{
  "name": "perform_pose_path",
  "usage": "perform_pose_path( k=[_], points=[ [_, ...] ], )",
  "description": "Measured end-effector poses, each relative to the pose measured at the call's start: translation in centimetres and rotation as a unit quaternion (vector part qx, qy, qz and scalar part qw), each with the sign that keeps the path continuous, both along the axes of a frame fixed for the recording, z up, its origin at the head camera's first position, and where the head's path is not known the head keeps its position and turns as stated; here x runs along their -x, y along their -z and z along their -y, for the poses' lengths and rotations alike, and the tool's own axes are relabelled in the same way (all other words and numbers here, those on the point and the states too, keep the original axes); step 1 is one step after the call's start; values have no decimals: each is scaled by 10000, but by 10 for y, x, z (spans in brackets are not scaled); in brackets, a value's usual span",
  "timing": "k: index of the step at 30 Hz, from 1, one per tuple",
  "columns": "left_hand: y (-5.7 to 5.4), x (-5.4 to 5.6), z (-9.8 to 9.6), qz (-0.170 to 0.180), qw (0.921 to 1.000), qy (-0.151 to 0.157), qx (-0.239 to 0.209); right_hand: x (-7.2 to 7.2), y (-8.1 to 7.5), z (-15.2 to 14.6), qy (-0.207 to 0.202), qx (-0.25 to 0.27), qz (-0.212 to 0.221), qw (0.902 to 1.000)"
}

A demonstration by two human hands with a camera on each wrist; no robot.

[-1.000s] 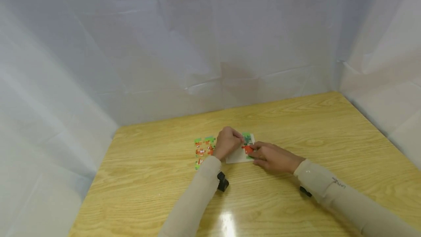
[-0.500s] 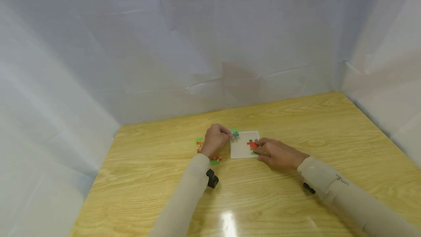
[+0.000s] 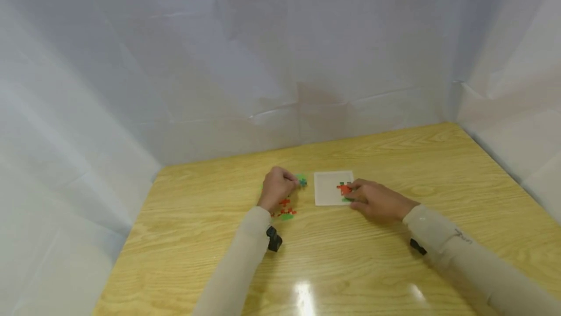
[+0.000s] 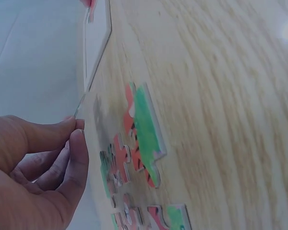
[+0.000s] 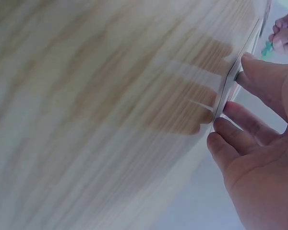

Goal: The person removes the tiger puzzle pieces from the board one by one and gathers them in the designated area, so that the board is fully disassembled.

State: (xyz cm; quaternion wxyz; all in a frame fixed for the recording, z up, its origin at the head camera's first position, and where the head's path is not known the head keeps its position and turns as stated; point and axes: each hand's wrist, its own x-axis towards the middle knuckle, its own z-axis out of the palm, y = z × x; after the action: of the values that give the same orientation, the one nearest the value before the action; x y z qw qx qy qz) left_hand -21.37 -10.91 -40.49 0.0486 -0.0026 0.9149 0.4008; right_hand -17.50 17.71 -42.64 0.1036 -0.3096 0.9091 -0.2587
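My left hand (image 3: 277, 188) pinches a green and teal jigsaw puzzle piece (image 3: 302, 180) between thumb and fingertips, just left of a square white puzzle tray (image 3: 326, 190). In the left wrist view that piece shows only as a thin edge. At the tray's right side, my right hand (image 3: 378, 200) grips the border, with fingertips over a red piece (image 3: 344, 189) that lies inside. A bit of green shows below the red piece, partly covered by the fingers. Loose red and green puzzle pieces (image 4: 148, 122) lie on the table beneath and beside the left hand.
The light wood table (image 3: 197, 248) has its far edge against a hanging white sheet (image 3: 228, 63). More sheeting hangs along both sides. Several loose pieces are hidden behind the left hand and wrist in the head view.
My left hand has carried the green and teal piece leftward, off the tray. The right hand and tray have shifted right and slightly away, the tray turning a little straighter.
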Motion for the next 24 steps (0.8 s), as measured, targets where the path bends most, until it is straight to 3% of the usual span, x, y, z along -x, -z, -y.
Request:
perform_pose_path(
  k=[6, 24],
  points=[
    [3, 0, 1, -15, 9999, -47, 133, 2, 0, -5, 109, 93, 135, 9998],
    [6, -1, 0, -72, 9991, -93, 404, 5, 1, -6, -81, 105, -139, 9998]
  ],
)
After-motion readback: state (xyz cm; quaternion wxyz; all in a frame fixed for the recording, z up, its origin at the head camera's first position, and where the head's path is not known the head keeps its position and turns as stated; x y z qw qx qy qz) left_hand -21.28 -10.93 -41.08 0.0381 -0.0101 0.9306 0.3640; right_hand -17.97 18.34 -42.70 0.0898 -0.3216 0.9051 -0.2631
